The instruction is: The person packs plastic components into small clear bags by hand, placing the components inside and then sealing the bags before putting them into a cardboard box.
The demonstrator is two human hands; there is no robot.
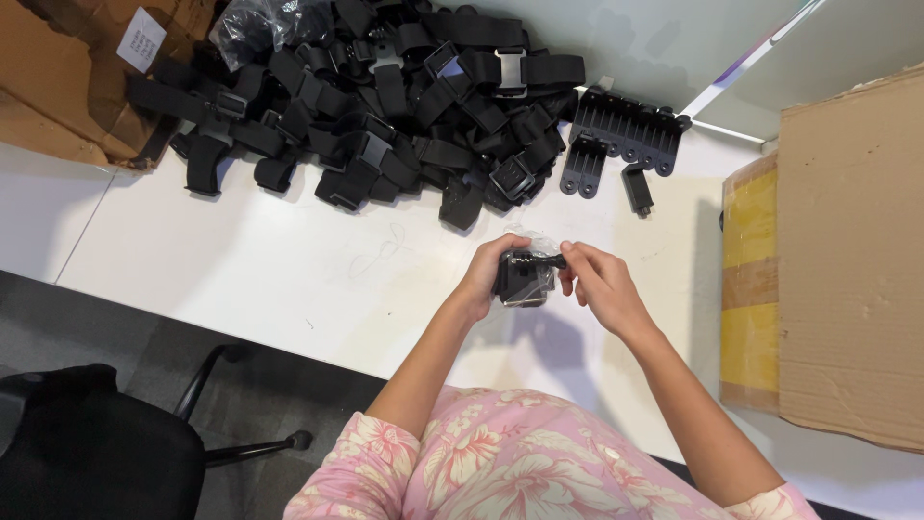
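Observation:
My left hand grips a small black device in a clear plastic bag above the white table. My right hand pinches the black part at the top of that same bagged piece from the right. Both hands hover over the table's middle, just in front of a big heap of black straps with buckles.
Black plastic comb-like brackets lie right of the heap. An open cardboard box with yellow tape stands at the right edge. Another cardboard box sits at the far left. A black office chair stands below the table's near-left edge.

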